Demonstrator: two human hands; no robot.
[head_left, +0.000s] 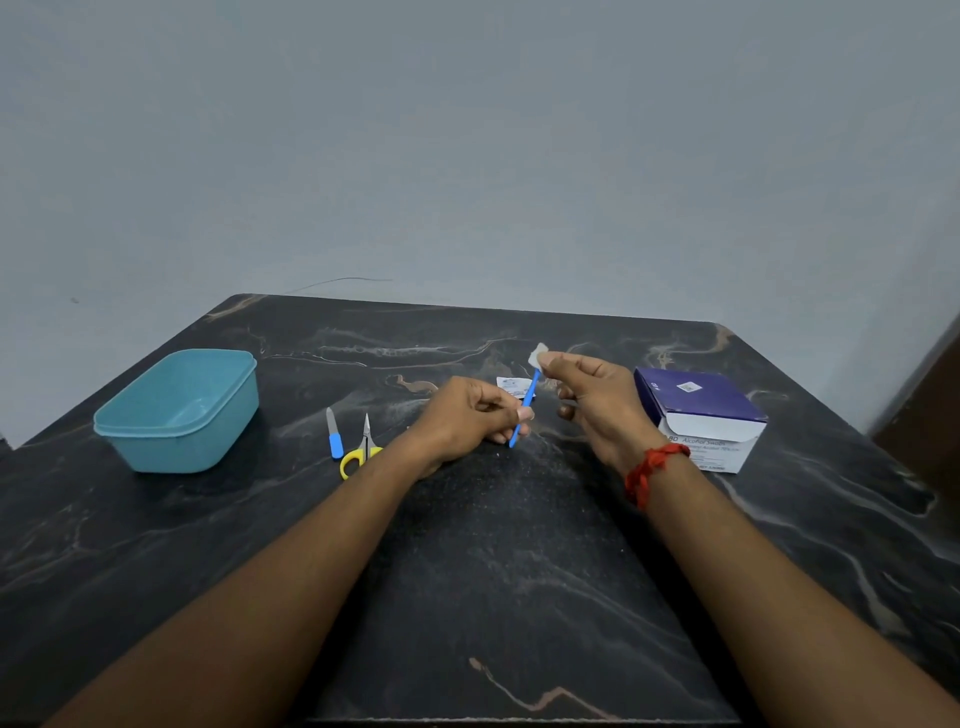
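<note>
One tub (171, 449), one file (334, 435), one scissors (364, 447), one stick (525, 408), one wipe (537, 353), one sachet (511, 385), one box (696, 402)

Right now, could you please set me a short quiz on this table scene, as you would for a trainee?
1. True or false: the scissors lie inside the tub.
2. What does the right grip pinch at the top of the blue stick? A) a white pad B) a coin C) a key
3. Fill in: the left grip holds the stick's ____ end.
Key: 1 false; 2 A; 3 lower.
</note>
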